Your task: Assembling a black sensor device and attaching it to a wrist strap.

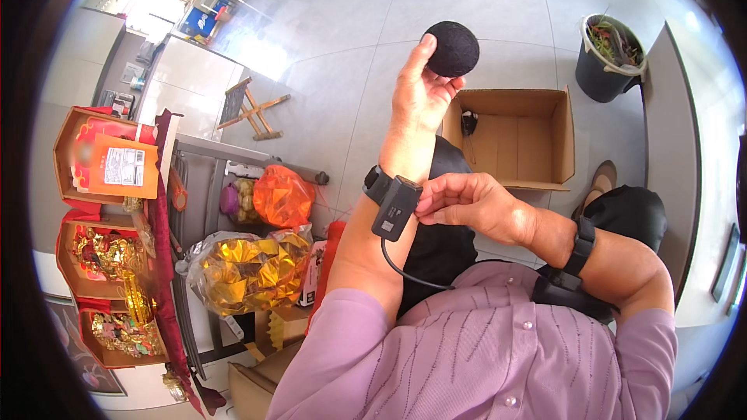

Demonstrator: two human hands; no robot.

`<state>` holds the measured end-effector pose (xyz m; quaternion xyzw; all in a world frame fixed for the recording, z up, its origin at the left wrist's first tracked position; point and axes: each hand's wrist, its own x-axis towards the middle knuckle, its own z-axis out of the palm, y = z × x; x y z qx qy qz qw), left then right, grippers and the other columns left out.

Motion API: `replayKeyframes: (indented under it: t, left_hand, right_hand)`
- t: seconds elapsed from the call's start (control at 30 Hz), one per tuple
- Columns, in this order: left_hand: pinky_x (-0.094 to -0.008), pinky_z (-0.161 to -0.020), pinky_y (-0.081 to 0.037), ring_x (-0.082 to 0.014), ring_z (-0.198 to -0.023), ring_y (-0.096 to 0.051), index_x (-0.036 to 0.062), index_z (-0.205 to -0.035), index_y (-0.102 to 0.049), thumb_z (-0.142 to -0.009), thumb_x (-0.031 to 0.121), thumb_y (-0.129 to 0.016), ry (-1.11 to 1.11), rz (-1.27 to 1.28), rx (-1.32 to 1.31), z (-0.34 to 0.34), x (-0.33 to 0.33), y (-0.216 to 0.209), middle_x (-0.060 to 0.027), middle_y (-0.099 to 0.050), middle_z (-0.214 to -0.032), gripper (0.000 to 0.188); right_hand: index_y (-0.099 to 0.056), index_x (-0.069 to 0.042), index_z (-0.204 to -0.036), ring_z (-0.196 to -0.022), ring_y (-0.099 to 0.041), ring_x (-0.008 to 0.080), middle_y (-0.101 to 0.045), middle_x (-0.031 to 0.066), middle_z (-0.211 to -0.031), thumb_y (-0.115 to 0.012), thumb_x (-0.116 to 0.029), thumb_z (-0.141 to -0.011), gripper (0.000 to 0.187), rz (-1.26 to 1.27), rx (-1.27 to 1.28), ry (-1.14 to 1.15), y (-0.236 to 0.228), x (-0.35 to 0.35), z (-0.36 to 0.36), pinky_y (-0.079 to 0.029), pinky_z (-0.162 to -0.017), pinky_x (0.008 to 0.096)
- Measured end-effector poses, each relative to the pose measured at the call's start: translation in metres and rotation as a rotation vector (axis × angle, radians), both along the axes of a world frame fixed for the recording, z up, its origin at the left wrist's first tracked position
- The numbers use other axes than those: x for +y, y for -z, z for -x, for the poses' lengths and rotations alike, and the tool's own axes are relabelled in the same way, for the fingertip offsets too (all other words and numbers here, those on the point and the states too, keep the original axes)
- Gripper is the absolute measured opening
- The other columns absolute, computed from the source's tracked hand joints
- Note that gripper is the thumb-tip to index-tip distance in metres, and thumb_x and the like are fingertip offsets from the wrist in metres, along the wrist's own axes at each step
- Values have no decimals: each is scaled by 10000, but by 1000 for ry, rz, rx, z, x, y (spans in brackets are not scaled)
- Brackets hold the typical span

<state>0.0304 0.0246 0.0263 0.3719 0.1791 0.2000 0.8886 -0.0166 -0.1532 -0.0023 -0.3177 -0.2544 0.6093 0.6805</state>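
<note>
My left hand [420, 93] is raised and closed round a black ball [454, 50] with a fine, thread-like surface, perhaps a ball of yarn. The thumb presses on its left side, and the fingers support it from below. Close beside the left forearm, my right hand [482, 204] has its thumb and fingers pinched together. What those fingertips hold, if anything, is too small to make out. They lie next to a black box-shaped device [397, 208] strapped to the left forearm. A cable [401, 271] runs from that device toward my body.
An open cardboard box [517, 140] stands on the floor ahead, with a small dark object [469, 122] inside. At right is a bucket [611, 58] holding plants. A folding stool [253, 113], bags [253, 268] and trays of gold trinkets [109, 257] are on the left.
</note>
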Motion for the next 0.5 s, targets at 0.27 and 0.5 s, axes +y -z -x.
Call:
replayKeyframes:
  t: [0.27,0.5]
  left_hand:
    - [-361,-614,-492,-229,-870,-624,109,-1092,-584,-859,330,-722,159,89,-95,2,-12,-3,-77,-652,-1009,350]
    - [-351,-597,-494,-253,-913,-630,104,-1116,-578,-857,348,-724,165,169,-174,8,0,-2,-99,-645,-1054,385]
  right_hand:
    - [-617,14,-1151,-1042,-635,165,-655,87,-1100,-581,68,-896,263,28,1,-39,14,-2,-22,-523,-970,326]
    - [-635,5,-1086,-904,-658,150,-622,62,-1017,-590,93,-872,235,114,-125,132,20,5,-8,-577,-808,291]
